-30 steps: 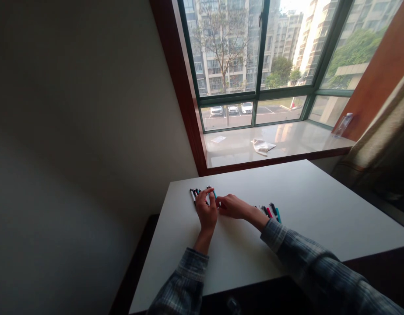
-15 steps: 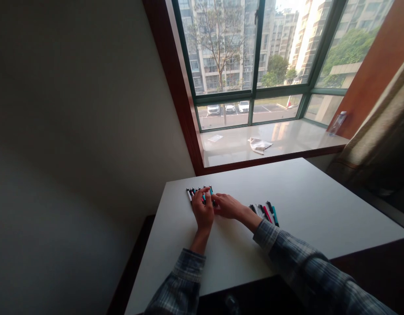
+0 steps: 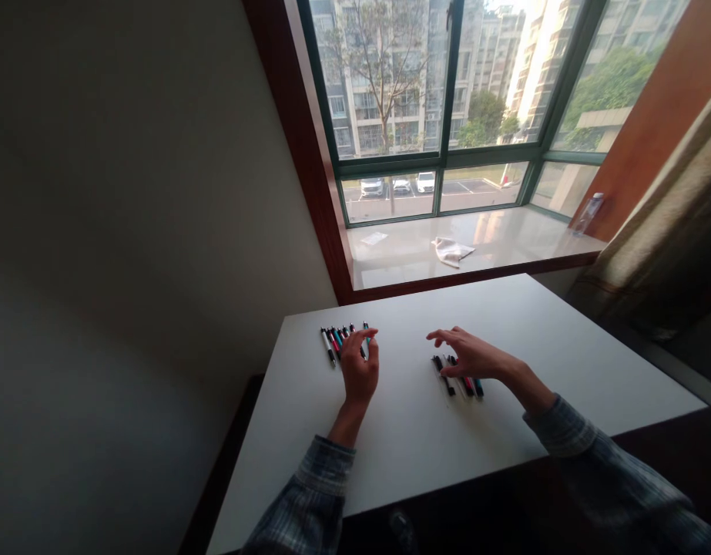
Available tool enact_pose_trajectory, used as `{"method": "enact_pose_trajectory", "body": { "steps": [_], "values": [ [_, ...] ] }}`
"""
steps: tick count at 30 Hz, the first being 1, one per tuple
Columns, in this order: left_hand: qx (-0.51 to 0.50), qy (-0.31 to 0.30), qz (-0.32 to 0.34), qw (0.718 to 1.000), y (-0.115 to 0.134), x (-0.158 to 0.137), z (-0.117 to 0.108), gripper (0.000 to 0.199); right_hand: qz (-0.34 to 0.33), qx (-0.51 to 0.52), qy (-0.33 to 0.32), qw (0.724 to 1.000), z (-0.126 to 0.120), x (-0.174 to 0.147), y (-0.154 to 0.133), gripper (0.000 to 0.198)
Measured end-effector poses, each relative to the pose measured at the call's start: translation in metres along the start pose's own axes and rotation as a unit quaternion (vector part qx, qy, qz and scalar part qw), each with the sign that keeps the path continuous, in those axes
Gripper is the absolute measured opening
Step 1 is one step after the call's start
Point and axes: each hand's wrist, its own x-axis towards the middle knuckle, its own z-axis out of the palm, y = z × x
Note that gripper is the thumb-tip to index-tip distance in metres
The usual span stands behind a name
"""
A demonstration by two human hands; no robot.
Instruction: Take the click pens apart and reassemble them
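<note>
Several pens lie side by side at the far left of the white table, a white pen point(image 3: 328, 347) outermost on the left. Over the right part of that row is my left hand point(image 3: 360, 370), open, thumb and fingers apart, hiding some of the pens. A second group of pens lies further right, with a black pen point(image 3: 444, 375) at its left end and a teal-and-black pen point(image 3: 478, 388) at its right. Above this group my right hand point(image 3: 471, 353) hovers open, fingers spread and nothing between them; it covers the upper parts of several pens.
The white table point(image 3: 413, 439) stands against a wall point(image 3: 159, 231) on the left. Beyond its far edge is a window sill point(image 3: 390, 266) with a crumpled white cloth point(image 3: 452, 251) and a clear bottle point(image 3: 587, 214). A curtain point(image 3: 644, 208) hangs at the right.
My right hand has moved right, from beside my left hand to over the right group of pens, and its fingers have opened. My left hand stays near the left row.
</note>
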Motion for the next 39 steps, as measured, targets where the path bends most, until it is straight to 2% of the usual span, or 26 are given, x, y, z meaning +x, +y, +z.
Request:
{"method": "enact_pose_trajectory", "body": {
  "steps": [5,10,12,14,16,18,21,24,26,28,30,31,32,34,39],
  "values": [
    [-0.001,-0.027,0.000,1.000,0.001,-0.002,0.001,0.019,-0.006,-0.005,-0.006,1.000,0.010,0.003,-0.001,0.072],
    [0.002,-0.034,-0.004,0.999,0.002,-0.002,0.001,0.020,-0.025,-0.017,0.009,1.000,0.013,0.005,0.002,0.057],
    [0.004,-0.040,0.001,0.999,0.004,-0.002,0.000,0.019,-0.035,-0.028,0.024,0.999,0.012,0.005,0.002,0.055],
    [-0.007,-0.053,-0.001,0.999,0.007,-0.003,0.000,0.017,-0.048,-0.049,0.070,0.995,0.010,0.004,-0.002,0.056],
    [-0.045,-0.091,-0.025,0.995,0.011,-0.003,0.001,0.016,-0.072,-0.065,0.144,0.985,0.011,0.004,-0.012,0.059],
    [-0.102,-0.154,-0.061,0.981,0.015,-0.005,0.002,0.026,-0.117,-0.067,0.208,0.969,0.016,0.005,-0.026,0.062],
    [-0.186,-0.249,-0.108,0.944,0.020,-0.008,0.004,0.042,-0.194,-0.064,0.238,0.949,0.029,0.008,-0.049,0.060],
    [-0.243,-0.299,-0.144,0.912,0.022,-0.012,0.005,0.049,-0.223,-0.065,0.243,0.942,0.039,0.012,-0.063,0.057],
    [-0.256,-0.298,-0.163,0.905,0.022,-0.013,0.006,0.047,-0.226,-0.055,0.238,0.943,0.039,0.014,-0.063,0.060],
    [-0.243,-0.273,-0.172,0.915,0.020,-0.012,0.008,0.041,-0.214,-0.036,0.241,0.946,0.033,0.015,-0.053,0.064],
    [-0.214,-0.239,-0.172,0.931,0.018,-0.011,0.009,0.033,-0.180,-0.027,0.254,0.950,0.024,0.015,-0.036,0.052],
    [-0.200,-0.224,-0.169,0.939,0.017,-0.010,0.010,0.029,-0.159,-0.032,0.253,0.954,0.019,0.015,-0.026,0.039],
    [-0.187,-0.211,-0.165,0.945,0.016,-0.010,0.011,0.026,-0.139,-0.045,0.244,0.959,0.016,0.014,-0.015,0.025],
    [-0.165,-0.196,-0.153,0.954,0.015,-0.009,0.012,0.021,-0.110,-0.070,0.205,0.970,0.011,0.013,0.003,0.011],
    [-0.123,-0.199,-0.121,0.965,0.016,-0.009,0.012,0.015,-0.075,-0.083,0.141,0.984,0.020,0.016,0.020,0.010]
  ]
}}
